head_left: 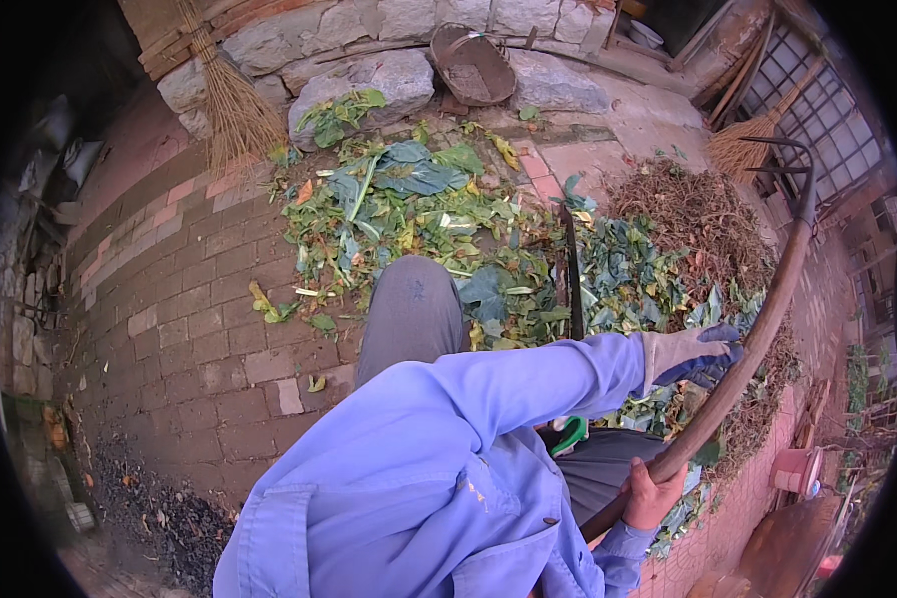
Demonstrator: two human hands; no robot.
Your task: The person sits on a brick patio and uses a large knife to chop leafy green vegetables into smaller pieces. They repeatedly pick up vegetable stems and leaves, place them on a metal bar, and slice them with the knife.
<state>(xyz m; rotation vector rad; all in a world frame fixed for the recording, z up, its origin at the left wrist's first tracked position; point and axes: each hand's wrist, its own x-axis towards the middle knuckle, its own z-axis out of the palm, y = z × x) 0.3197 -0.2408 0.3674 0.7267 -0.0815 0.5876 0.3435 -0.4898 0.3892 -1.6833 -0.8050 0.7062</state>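
My right hand (654, 493), bare, is closed around the lower part of a long wooden handle (732, 374). At its upper end sits a dark metal fork head (806, 176) with bent tines, raised at the right. My left hand (688, 355), in a grey and dark blue work glove, reaches across my body to the middle of the handle. Its fingertips meet or pass behind the wood; whether they grip it is unclear. Below lie chopped green and yellowing leaves (418, 217) and a heap of blue-green leaves (620, 276). Between them stands a long dark metal bar or blade (572, 276).
Dry stalks (695, 224) are heaped at the right. One twig broom (232, 105) leans on the stone wall (366, 90); another broom (762, 134) stands at the right. A worn basket (478, 71) rests by the wall. Black debris (164, 516) covers bricks lower left. A pink bucket (794, 471) stands right.
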